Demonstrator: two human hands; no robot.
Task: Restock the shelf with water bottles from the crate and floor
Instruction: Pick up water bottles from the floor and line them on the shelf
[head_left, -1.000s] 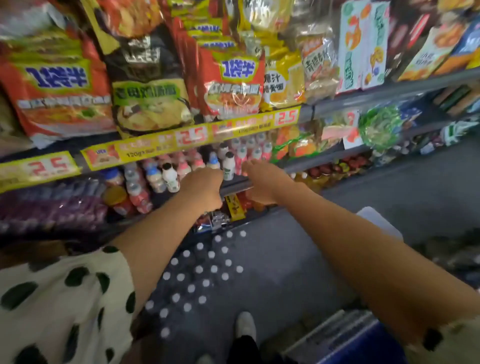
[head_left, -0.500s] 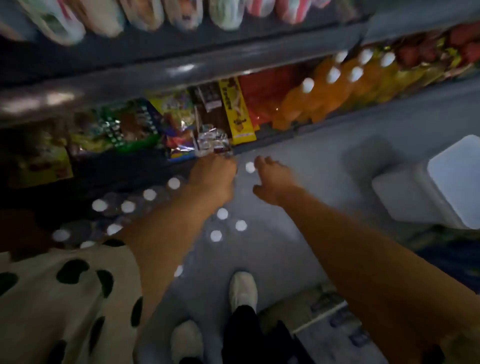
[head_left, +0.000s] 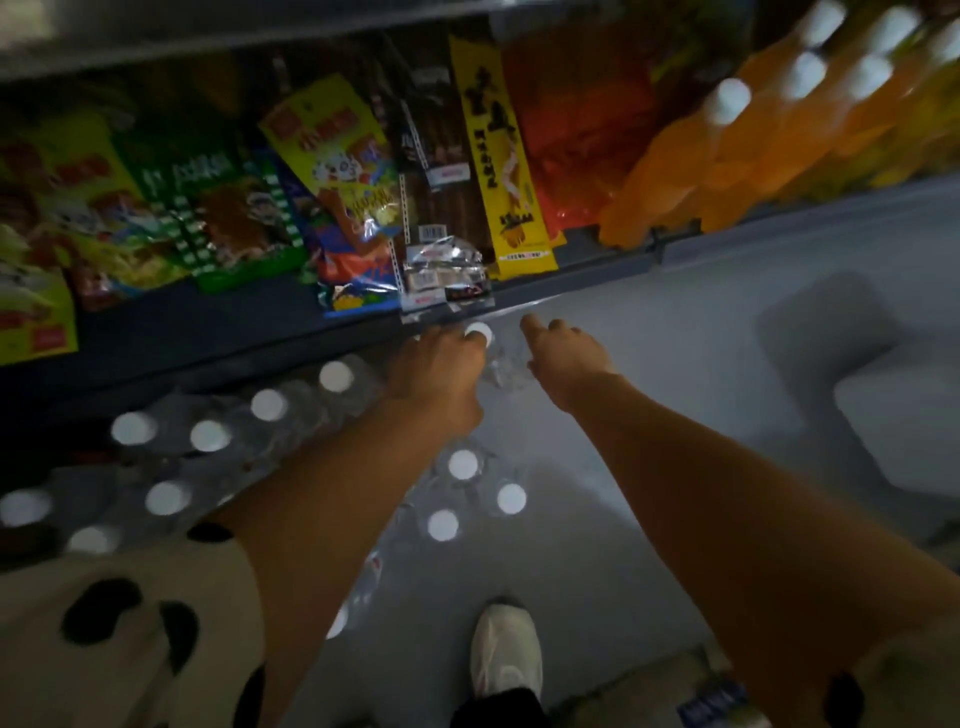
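Now the view has dropped from the upper drinks shelf, where both hands were a second ago, to the floor in front of the lowest shelf (head_left: 291, 332). Leftmost, a shrink-wrapped pack of water bottles (head_left: 208, 436) stands on the floor against the shelf base, its white caps in rows. Just right of it, the left hand (head_left: 441, 374) has come down onto a single clear bottle (head_left: 491, 358) with a white cap; its fingers curl round the neck, so it appears to grip the bottle. The right hand (head_left: 566, 358) lies just beside the same bottle on its other side, forefinger extended and the other fingers loosely bent; whether it touches the plastic cannot be told. Below the hands, three loose bottles (head_left: 467, 493) stand together on the grey floor (head_left: 649, 415). Farther right, orange drink bottles (head_left: 753, 145) fill the shelf end, well apart from the hands. By judgement, the change marks a shift from arranging stock above to fetching the next bottle from the floor; lifting it is not yet done.
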